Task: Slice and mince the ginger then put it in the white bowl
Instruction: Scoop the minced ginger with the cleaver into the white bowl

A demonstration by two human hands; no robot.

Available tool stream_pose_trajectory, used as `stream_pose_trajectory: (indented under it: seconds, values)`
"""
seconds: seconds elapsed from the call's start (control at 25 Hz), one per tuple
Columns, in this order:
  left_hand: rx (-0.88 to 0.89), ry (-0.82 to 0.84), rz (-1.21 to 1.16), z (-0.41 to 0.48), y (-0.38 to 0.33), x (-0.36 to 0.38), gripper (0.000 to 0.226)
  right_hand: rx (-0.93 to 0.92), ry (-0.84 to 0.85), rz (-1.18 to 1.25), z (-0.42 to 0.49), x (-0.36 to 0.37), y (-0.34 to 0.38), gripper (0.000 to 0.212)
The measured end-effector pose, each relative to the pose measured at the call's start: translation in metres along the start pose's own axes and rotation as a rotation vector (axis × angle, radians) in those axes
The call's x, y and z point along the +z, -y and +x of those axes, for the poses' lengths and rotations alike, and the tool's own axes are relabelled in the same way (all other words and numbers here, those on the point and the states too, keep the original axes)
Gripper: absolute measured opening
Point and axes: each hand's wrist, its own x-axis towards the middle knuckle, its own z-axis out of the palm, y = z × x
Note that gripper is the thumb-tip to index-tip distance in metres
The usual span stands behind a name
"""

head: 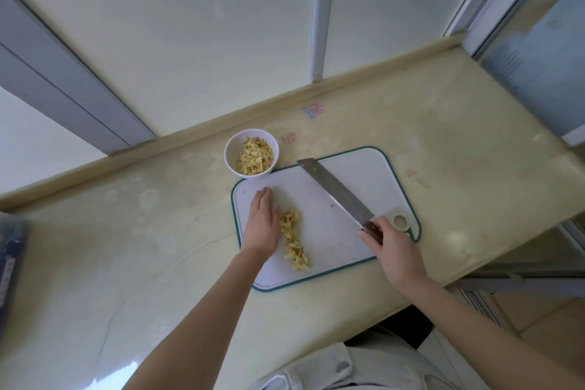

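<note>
Four straight fingers (264, 201) of the left hand (261, 226) are lying flat and close together on the cutting board (332, 241), pointing toward the top of the frame. The thumb side of that hand is sitting just beside a strip of chopped ginger (292, 239). The ginger is lying on the board in a loose line, running from the frame's centre down toward the board's near edge. It is sitting immediately right of the left hand and well left of the other hand.

To the lower right, the right hand (394, 252) is wrapping its curled fingers around the dark handle of a knife (335, 191), gripping it. The broad blade is slanting up and left across the board, its tip reaching toward the white bowl (228, 153). The bowl is standing on the counter (126, 247) at the board's upper left corner, touching or nearly touching it, and is holding more chopped ginger. Both bare forearms are coming up from the bottom of the frame.
</note>
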Motion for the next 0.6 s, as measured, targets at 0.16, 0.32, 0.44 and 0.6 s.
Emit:
stream_pose_trajectory:
  seconds: [0.16, 0.32, 0.44, 0.6]
  values:
    - [0.150, 0.062, -0.066, -0.023, -0.008, 0.012, 0.041, -0.126, 0.148, 0.028, -0.015, 0.003, 0.005, 0.029]
    - [0.185, -0.086, -0.076, -0.035, 0.005, 0.003, 0.037, -0.195, 0.141, -0.009, -0.012, -0.007, 0.012, 0.032]
    - [0.070, -0.211, -0.066, -0.031, 0.022, -0.008, 0.038, -0.257, 0.123, -0.080, 0.005, -0.013, 0.025, 0.034]
    - [0.005, -0.133, -0.014, -0.034, 0.030, -0.010, 0.042, -0.369, 0.176, -0.225, 0.025, -0.013, 0.041, 0.037]
